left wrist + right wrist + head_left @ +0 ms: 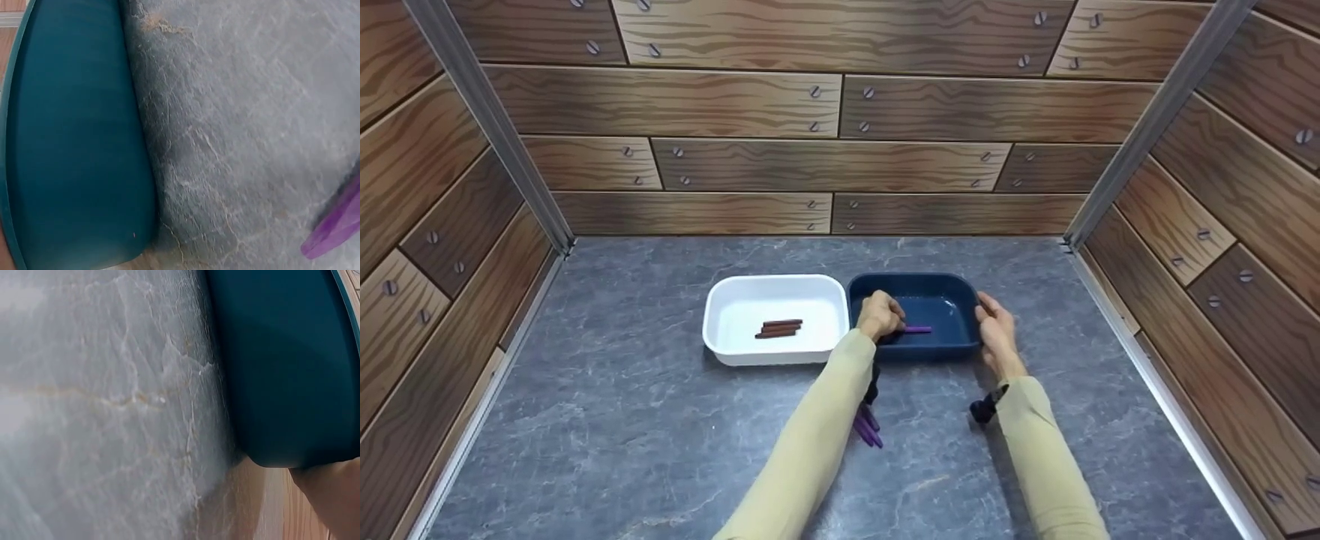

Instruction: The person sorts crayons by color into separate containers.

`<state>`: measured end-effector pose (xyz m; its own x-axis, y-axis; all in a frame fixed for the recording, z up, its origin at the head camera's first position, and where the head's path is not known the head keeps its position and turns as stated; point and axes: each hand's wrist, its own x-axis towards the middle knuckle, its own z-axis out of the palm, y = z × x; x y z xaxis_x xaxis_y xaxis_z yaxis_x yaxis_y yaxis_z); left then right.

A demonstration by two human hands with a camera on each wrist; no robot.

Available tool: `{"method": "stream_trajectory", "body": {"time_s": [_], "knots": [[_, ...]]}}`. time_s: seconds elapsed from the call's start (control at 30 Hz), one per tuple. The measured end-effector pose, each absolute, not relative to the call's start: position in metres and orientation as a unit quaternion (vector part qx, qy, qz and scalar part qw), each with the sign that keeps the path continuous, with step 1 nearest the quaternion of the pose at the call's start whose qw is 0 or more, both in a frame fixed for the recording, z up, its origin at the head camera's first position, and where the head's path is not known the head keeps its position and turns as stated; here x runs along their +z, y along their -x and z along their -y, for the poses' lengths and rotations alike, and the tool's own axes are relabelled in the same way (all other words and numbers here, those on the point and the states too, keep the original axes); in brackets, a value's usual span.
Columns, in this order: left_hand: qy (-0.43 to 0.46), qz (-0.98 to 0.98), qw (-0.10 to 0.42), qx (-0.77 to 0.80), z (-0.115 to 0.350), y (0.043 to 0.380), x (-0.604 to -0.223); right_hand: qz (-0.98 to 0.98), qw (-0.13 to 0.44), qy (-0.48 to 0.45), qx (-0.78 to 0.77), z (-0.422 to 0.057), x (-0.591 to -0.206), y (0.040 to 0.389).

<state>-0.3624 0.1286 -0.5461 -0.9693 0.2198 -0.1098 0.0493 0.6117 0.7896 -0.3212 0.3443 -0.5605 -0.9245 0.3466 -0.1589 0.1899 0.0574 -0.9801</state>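
Note:
My left hand (881, 316) reaches over the near left part of the dark blue tray (915, 351), fingers curled downward. A purple stick (917, 330) sticks out to the right from its fingertips, low inside the tray; its other end is hidden by the hand. My right hand (997, 330) grips the tray's right wall, and part of it shows under the tray's end in the right wrist view. Several more purple sticks (868, 429) lie on the table, partly covered by my left forearm; one faceted purple tip (332, 230) appears in the left wrist view.
A white tray (716, 330) stands just left of the blue one and holds several dark brown sticks (778, 328). Both trays sit on a grey marbled tabletop (622, 435). Wood-plank panels (750, 165) with metal corner posts enclose the back and sides.

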Motion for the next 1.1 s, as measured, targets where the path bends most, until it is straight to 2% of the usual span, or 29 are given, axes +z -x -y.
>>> {"method": "stream_trajectory", "body": {"time_s": [0.23, 0.47, 0.73, 0.9, 1.1], "knots": [[-0.085, -0.851, 0.087, 0.512, -0.121, 0.359, -0.544, 0.719, 0.051, 0.183, 0.669, -0.343, -0.561, 0.321], [-0.133, -0.792, 0.071, 0.591, -0.109, 0.349, -0.54, 0.72, 0.046, 0.184, 0.668, -0.343, -0.562, 0.318], [-0.194, -0.726, 0.093, 0.653, -0.087, 0.327, -0.536, 0.73, 0.048, 0.175, 0.659, -0.343, -0.561, 0.32], [-0.243, -0.719, 0.118, 0.64, -0.071, 0.312, -0.538, 0.73, 0.051, 0.176, 0.658, -0.342, -0.56, 0.321], [-0.295, -0.724, 0.177, 0.598, -0.05, 0.301, -0.545, 0.73, 0.053, 0.175, 0.659, -0.342, -0.56, 0.323]]}}
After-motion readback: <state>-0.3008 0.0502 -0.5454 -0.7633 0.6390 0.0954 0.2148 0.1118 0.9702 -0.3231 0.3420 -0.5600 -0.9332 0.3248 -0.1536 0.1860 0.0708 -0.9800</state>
